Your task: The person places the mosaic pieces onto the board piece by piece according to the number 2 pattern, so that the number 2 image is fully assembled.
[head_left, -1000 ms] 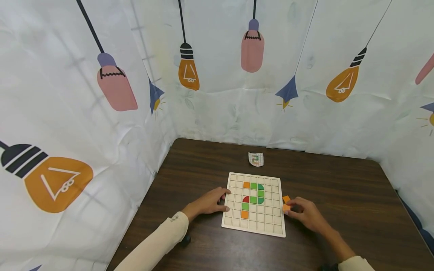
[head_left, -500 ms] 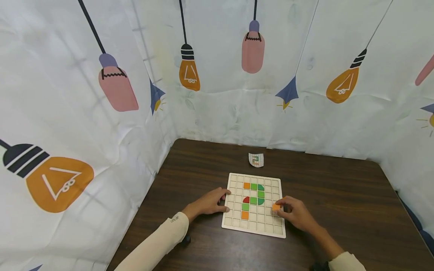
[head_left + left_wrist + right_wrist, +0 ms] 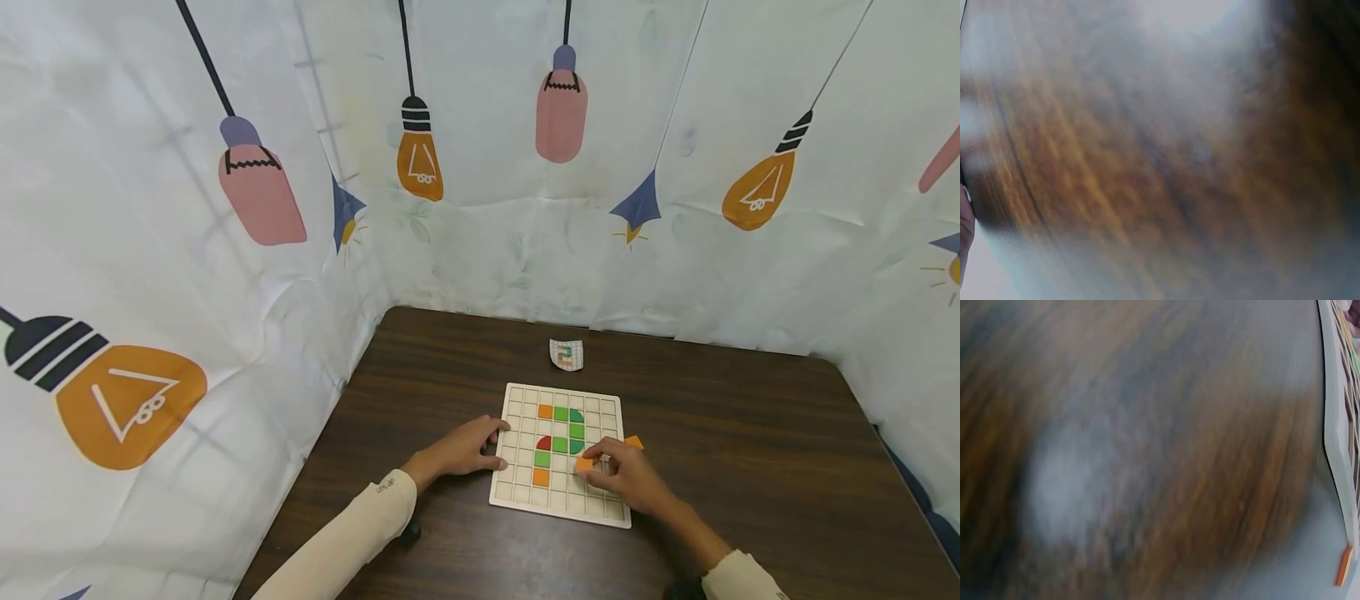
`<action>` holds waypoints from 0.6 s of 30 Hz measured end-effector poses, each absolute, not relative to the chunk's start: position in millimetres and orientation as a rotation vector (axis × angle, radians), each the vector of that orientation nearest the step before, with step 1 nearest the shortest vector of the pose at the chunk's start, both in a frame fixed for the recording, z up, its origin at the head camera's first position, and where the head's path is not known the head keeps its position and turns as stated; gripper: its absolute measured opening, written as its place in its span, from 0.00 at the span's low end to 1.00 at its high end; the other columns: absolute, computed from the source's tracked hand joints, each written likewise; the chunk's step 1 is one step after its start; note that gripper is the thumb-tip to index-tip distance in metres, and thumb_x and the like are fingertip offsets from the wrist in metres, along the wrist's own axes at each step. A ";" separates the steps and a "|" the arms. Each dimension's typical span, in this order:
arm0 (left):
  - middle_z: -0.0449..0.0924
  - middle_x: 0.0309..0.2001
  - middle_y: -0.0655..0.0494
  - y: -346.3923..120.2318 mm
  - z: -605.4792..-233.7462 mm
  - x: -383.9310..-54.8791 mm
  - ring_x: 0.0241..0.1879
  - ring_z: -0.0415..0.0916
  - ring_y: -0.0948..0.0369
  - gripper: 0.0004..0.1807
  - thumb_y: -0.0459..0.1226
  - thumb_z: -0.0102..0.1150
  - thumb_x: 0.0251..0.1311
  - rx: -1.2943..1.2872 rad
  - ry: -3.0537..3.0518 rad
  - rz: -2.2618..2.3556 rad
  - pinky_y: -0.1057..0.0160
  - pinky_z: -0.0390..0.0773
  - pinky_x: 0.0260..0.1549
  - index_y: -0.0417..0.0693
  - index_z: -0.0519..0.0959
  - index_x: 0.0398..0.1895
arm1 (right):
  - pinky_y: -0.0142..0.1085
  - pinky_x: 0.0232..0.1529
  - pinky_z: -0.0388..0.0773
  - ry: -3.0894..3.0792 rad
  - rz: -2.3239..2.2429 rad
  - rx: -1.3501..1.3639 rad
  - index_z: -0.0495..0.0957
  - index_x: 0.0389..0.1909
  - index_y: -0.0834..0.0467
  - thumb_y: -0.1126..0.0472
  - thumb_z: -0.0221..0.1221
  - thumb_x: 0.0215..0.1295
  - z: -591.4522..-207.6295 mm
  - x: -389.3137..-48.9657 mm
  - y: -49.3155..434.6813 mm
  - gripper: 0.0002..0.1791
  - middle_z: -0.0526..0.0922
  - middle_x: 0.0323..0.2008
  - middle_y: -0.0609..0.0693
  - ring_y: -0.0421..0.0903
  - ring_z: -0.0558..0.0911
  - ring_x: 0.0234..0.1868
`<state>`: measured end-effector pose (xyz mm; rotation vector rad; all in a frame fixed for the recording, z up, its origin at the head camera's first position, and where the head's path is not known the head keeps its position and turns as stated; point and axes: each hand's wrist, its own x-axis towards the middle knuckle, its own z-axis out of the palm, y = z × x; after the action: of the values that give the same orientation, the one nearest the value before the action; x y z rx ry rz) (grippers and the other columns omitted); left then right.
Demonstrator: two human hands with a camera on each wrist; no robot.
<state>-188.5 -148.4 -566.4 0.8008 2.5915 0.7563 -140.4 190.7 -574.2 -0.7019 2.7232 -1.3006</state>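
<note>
A pale square board (image 3: 517, 492) marked with a grid lies on the table. Set in its cells are several flat tiles: orange squares, green squares (image 3: 560, 445), dark green rounded pieces (image 3: 577, 447) and a red rounded piece (image 3: 544, 443). My left hand (image 3: 467, 447) touches the board's left edge, thumb and fingers spread apart. Over the right half of the grid, my right hand (image 3: 628, 477) pinches an orange square tile (image 3: 584, 465) between thumb and fingers. Another orange tile (image 3: 634, 442) lies just beyond the right edge, partly behind that hand. Both wrist views are mostly blurred tabletop.
A small printed paper (image 3: 566, 355) with a coloured grid pattern lies behind the board. The dark wooden table (image 3: 750, 417) meets white curtains (image 3: 487, 250) printed with lamps at the back and left. In the right wrist view, the board's rim (image 3: 1335, 419) runs down the right side.
My right hand has carried the orange square tile leftward from beside the board's right edge to above its grid. The other orange tile stays at the edge. My left hand keeps its place.
</note>
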 end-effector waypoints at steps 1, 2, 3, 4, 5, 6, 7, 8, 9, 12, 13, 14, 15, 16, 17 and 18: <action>0.68 0.42 0.62 -148.1 -566.5 -188.5 0.37 0.66 0.67 0.32 0.53 0.67 0.60 0.801 2.590 0.759 0.67 0.67 0.38 0.53 0.71 0.65 | 0.28 0.22 0.66 2.720 -1.300 -0.698 0.84 0.42 0.48 0.54 0.72 0.59 -574.4 -140.0 189.1 0.11 0.80 0.35 0.40 0.32 0.67 0.22; 0.68 0.42 0.62 -147.9 -566.5 -188.4 0.37 0.66 0.67 0.32 0.53 0.67 0.60 0.800 2.590 0.758 0.67 0.67 0.38 0.53 0.71 0.65 | 0.28 0.22 0.66 2.714 -1.305 -0.699 0.84 0.42 0.48 0.54 0.72 0.59 -575.0 -139.8 187.5 0.11 0.80 0.35 0.39 0.32 0.67 0.22; 0.68 0.42 0.62 -147.8 -566.7 -188.5 0.37 0.66 0.67 0.32 0.53 0.67 0.60 0.800 2.589 0.759 0.67 0.67 0.38 0.53 0.71 0.65 | 0.28 0.23 0.67 2.713 -1.310 -0.705 0.84 0.42 0.48 0.54 0.72 0.58 -575.6 -139.9 185.9 0.12 0.81 0.36 0.40 0.32 0.67 0.22; 0.68 0.42 0.62 -147.8 -566.5 -188.5 0.37 0.66 0.67 0.32 0.53 0.68 0.60 0.801 2.588 0.762 0.67 0.67 0.38 0.53 0.71 0.65 | 0.28 0.23 0.68 2.710 -1.315 -0.709 0.84 0.41 0.48 0.54 0.72 0.58 -575.8 -139.9 184.2 0.12 0.81 0.36 0.40 0.32 0.68 0.23; 0.68 0.42 0.62 -147.9 -566.5 -188.6 0.37 0.66 0.67 0.32 0.53 0.68 0.60 0.801 2.588 0.763 0.67 0.67 0.38 0.53 0.72 0.65 | 0.28 0.24 0.68 2.711 -1.310 -0.713 0.84 0.42 0.48 0.53 0.72 0.58 -576.3 -140.0 182.5 0.12 0.82 0.37 0.39 0.32 0.68 0.23; 0.68 0.41 0.63 -147.9 -566.9 -188.8 0.37 0.66 0.67 0.32 0.53 0.68 0.60 0.802 2.589 0.762 0.68 0.67 0.38 0.53 0.72 0.65 | 0.28 0.25 0.69 2.714 -1.306 -0.717 0.84 0.42 0.47 0.53 0.72 0.58 -576.7 -140.2 180.8 0.12 0.82 0.37 0.39 0.32 0.68 0.24; 0.68 0.41 0.63 -148.0 -567.1 -189.0 0.37 0.66 0.67 0.32 0.53 0.68 0.60 0.801 2.589 0.762 0.68 0.67 0.38 0.53 0.72 0.65 | 0.28 0.25 0.69 2.714 -1.305 -0.718 0.84 0.41 0.47 0.52 0.73 0.58 -576.9 -140.2 179.1 0.12 0.83 0.38 0.39 0.32 0.68 0.24; 0.68 0.41 0.63 -148.1 -567.2 -189.1 0.37 0.66 0.67 0.32 0.53 0.68 0.60 0.799 2.590 0.761 0.68 0.67 0.38 0.53 0.72 0.65 | 0.28 0.26 0.69 2.714 -1.295 -0.717 0.84 0.42 0.46 0.52 0.72 0.58 -577.0 -140.2 177.4 0.12 0.83 0.38 0.38 0.32 0.69 0.24; 0.68 0.41 0.63 -148.0 -567.4 -189.2 0.36 0.66 0.68 0.32 0.53 0.68 0.60 0.799 2.590 0.761 0.68 0.67 0.38 0.53 0.72 0.65 | 0.28 0.26 0.70 2.716 -1.284 -0.717 0.84 0.42 0.46 0.51 0.72 0.58 -577.0 -140.2 175.6 0.12 0.83 0.38 0.38 0.32 0.69 0.25; 0.68 0.41 0.63 -148.1 -567.5 -189.0 0.36 0.66 0.68 0.32 0.53 0.68 0.60 0.796 2.594 0.751 0.68 0.67 0.38 0.53 0.71 0.65 | 0.28 0.26 0.70 2.719 -1.261 -0.709 0.84 0.42 0.47 0.51 0.72 0.59 -577.8 -140.1 170.2 0.12 0.82 0.37 0.37 0.32 0.69 0.25; 0.68 0.41 0.63 -148.0 -567.3 -189.0 0.37 0.66 0.68 0.33 0.53 0.68 0.60 0.794 2.596 0.747 0.67 0.67 0.38 0.53 0.71 0.65 | 0.28 0.26 0.69 2.721 -1.257 -0.707 0.84 0.42 0.47 0.51 0.72 0.59 -578.3 -140.1 168.6 0.12 0.81 0.37 0.37 0.32 0.69 0.25; 0.68 0.41 0.63 -147.9 -566.9 -188.9 0.37 0.66 0.68 0.33 0.53 0.68 0.60 0.792 2.596 0.743 0.68 0.67 0.38 0.53 0.71 0.65 | 0.29 0.26 0.69 2.725 -1.254 -0.710 0.84 0.42 0.47 0.51 0.72 0.59 -578.9 -140.0 167.0 0.12 0.81 0.36 0.37 0.33 0.69 0.25; 0.68 0.41 0.63 -147.7 -566.6 -188.8 0.37 0.66 0.67 0.33 0.53 0.68 0.60 0.790 2.596 0.742 0.68 0.67 0.38 0.53 0.71 0.65 | 0.29 0.27 0.70 2.733 -1.254 -0.713 0.84 0.42 0.48 0.51 0.72 0.59 -579.8 -140.0 165.4 0.12 0.81 0.37 0.37 0.33 0.70 0.26; 0.68 0.41 0.63 -147.4 -566.4 -188.6 0.37 0.66 0.67 0.33 0.53 0.68 0.60 0.788 2.596 0.741 0.68 0.67 0.38 0.53 0.71 0.65 | 0.29 0.28 0.70 2.738 -1.254 -0.714 0.84 0.42 0.48 0.51 0.72 0.59 -580.3 -139.8 163.8 0.12 0.82 0.37 0.38 0.33 0.70 0.27; 0.68 0.41 0.63 -147.3 -566.1 -188.5 0.37 0.66 0.67 0.33 0.53 0.68 0.60 0.785 2.596 0.742 0.67 0.67 0.38 0.53 0.71 0.65 | 0.29 0.29 0.70 2.743 -1.255 -0.713 0.84 0.42 0.49 0.51 0.72 0.59 -580.8 -139.5 162.3 0.12 0.82 0.37 0.38 0.34 0.71 0.29; 0.68 0.41 0.63 -147.1 -566.1 -188.5 0.37 0.66 0.67 0.33 0.53 0.68 0.60 0.784 2.596 0.742 0.67 0.67 0.38 0.53 0.71 0.65 | 0.29 0.30 0.70 2.744 -1.260 -0.709 0.84 0.42 0.49 0.52 0.72 0.58 -580.9 -139.1 160.9 0.12 0.82 0.37 0.38 0.35 0.71 0.29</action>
<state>-188.5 -147.1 -566.1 0.7839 2.5959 0.7420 -139.1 160.9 -580.9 -0.7085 2.7439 -1.2601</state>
